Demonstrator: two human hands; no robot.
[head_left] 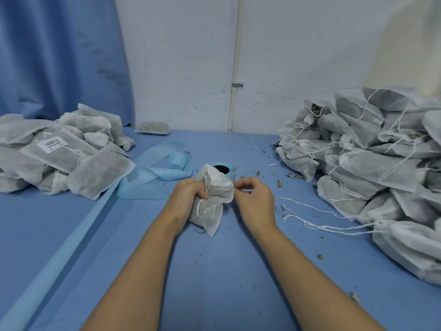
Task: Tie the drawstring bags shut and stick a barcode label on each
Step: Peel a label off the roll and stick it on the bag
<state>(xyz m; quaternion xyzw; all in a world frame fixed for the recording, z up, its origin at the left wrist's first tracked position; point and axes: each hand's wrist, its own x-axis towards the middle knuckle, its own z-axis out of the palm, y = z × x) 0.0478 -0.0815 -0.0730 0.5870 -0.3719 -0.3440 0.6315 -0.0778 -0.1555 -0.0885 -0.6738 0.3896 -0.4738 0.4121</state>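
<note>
Left hand [192, 191] grips bag [214, 206] neck; right hand [253, 199] apparently pinches drawstring [198, 209]. Overpulling may snap it or tear the fabric.

Item one: a white barcode label [53, 144] stands on the face of a flat drawstring bag [62, 156]. This bag lies on top of the pile of bags [95, 177] at the left of the blue table [214, 271].

The label is rectangular and lies tilted, its right end toward the wall. Along its upper edge runs a row of black bars. Beneath the bars is one line of larger dark characters. It appears to begin "37"; the rest is too blurred to read with confidence. Smaller print on the label is illegible.
</note>
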